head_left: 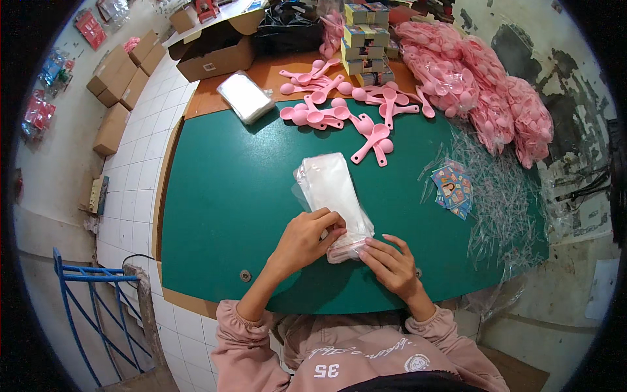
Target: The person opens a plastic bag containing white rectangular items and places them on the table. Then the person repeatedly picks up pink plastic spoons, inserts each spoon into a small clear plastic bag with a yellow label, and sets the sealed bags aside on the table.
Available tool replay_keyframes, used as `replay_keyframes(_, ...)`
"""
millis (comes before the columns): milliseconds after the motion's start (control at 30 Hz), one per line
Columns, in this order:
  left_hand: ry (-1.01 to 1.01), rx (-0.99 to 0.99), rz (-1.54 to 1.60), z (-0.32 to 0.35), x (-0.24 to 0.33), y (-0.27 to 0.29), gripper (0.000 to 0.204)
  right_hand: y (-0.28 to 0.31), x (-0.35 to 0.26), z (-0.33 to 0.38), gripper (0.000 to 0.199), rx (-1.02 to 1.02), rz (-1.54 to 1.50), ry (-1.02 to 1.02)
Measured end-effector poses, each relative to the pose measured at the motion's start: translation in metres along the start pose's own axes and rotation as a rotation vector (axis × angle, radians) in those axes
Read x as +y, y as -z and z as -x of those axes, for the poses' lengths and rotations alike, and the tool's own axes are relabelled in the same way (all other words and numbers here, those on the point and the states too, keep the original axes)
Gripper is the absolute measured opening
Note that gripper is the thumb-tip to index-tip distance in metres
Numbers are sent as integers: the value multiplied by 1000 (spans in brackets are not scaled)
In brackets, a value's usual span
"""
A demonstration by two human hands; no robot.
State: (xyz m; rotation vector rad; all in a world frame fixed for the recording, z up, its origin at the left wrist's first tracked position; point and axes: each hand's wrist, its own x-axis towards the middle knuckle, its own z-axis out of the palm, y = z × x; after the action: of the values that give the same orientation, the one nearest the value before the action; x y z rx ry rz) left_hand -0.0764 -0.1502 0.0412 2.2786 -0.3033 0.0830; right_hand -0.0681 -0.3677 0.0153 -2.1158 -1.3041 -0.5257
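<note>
A stack of clear plastic bags (332, 186) lies on the green tabletop in front of me, its near end by my hands. My left hand (307, 236) is closed, thumb and fingers pinching at the near end of the top bag. My right hand (393, 266) rests at the right corner of that end, fingers stretched out and touching the bags' edge. Pink plastic measuring spoons (373, 138) lie in loose clusters beyond the stack. A second stack of clear bags (245, 97) sits at the far left of the table.
Small printed cards (452, 188) lie on the right, beside a heap of thin clear plastic strips (499, 209). Bagged pink spoons (470, 85) pile up at the back right. Bundled card stacks (364, 42) stand at the back, near an open cardboard box (215, 60). A blue metal frame (98, 277) stands left.
</note>
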Motion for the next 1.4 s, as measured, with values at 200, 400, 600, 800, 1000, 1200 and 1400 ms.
replay_keyframes(200, -125, 40, -129, -4, 9, 9, 11, -3, 1, -3, 19, -10, 2, -22)
replay_keyframes(400, -132, 17, -30, 7, -11, 10, 14, -6, -3, -27, 33, 46, -163, -305)
replay_keyframes(600, 449, 337, 599, 30, -9, -56, 64, -38, 25, -53, 69, -165, -148, -755)
replay_keyframes(800, 484, 438, 1197, 20, 13, -60, 68, -45, 39, -72, 76, -369, -570, -988)
replay_keyframes(1000, 475, 487, 1317, 23, 21, -56, 68, -51, 35, -72, 66, -409, -593, -910)
replay_keyframes(1200, 426, 498, 1347, 24, 9, -51, 68, -41, 39, -92, 57, -450, -859, -916)
replay_keyframes(1400, 419, 552, 1141, 13, -10, 13, 61, -21, 62, -140, 33, -405, -236, -548)
